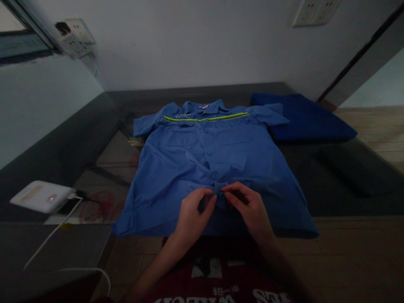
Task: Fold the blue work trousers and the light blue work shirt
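A blue short-sleeved work shirt (176, 168) lies front up, collar away from me, with a yellow-green stripe across its chest. Its button placket runs down the middle, and several buttons show above my hands. My left hand (194, 208) pinches the placket near the hem between thumb and forefinger. Close beside it, my right hand (248, 204) pinches the same bit of cloth from the other side. The fabric is lifted and bunched between the fingertips. Whether a button sits in that pinch is hidden.
A folded dark blue cloth (303, 118) lies at the back right, partly under a sleeve. A white power bank (44, 195) with a white cable (52, 233) rests at the left. A dark flat object (353, 168) is on the right. Wall sockets (315, 12) are above.
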Motion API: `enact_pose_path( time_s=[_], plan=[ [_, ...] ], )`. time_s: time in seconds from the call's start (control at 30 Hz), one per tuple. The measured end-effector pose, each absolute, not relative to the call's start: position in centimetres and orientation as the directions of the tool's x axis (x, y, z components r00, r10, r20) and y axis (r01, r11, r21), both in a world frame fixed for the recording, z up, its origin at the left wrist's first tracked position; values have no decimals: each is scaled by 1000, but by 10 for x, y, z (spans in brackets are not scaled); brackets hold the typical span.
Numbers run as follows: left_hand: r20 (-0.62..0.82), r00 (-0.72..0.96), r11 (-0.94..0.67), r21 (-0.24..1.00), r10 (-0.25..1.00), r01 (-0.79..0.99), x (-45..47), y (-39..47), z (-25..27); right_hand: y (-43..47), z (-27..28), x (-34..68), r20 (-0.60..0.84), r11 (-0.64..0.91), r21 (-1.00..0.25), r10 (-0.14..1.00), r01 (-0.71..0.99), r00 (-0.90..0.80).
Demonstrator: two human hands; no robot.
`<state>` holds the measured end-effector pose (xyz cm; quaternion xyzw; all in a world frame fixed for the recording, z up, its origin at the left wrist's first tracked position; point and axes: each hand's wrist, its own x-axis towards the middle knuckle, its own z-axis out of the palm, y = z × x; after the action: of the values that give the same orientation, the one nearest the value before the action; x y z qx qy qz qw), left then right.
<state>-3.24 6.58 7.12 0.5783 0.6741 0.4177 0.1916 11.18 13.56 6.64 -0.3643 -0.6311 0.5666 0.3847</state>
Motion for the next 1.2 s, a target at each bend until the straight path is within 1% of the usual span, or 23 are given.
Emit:
enact_pose_path(
  time_s=[0.13,0.27,0.43,0.67,0.9,1.1,1.2],
  plan=[
    [221,-282,-10,803,934,596,-33,65,73,137,62,116,141,185,-980,910,77,-389],
    [213,-267,-15,808,940,589,-33,65,71,138,59,116,197,265,-956,897,124,-395],
    [181,-238,-15,823,954,568,-34,65,70,137,61,114,181,258,-956,894,140,-409],
    [193,-264,-2,810,945,586,-35,64,67,137,62,115,164,249,-959,879,137,-447],
    [190,-223,-30,820,956,571,-37,63,61,136,63,111,182,258,-959,875,115,-448],
    [130,-157,-23,835,979,550,-36,61,64,135,61,106,226,280,-958,875,67,-428],
    [120,-156,-18,843,980,538,-35,61,66,134,60,105,245,308,-948,872,86,-423]
  ],
)
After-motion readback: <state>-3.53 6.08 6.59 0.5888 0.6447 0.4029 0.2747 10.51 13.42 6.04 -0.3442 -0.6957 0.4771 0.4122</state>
